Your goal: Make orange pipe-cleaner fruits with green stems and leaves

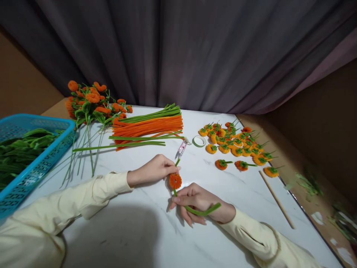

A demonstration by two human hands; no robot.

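My left hand pinches the top of a small orange pipe-cleaner flower, where a short green tip sticks up. My right hand grips the flower's green pipe-cleaner stem, which bends out to the right over my wrist. Both hands rest low over the white marble table, near its middle. Both sleeves are cream.
Small scissors and a tape roll lie just beyond my hands. Orange and green pipe cleaners, finished flower stems, a blue basket of green leaves, several loose orange flower heads and a wooden stick surround them.
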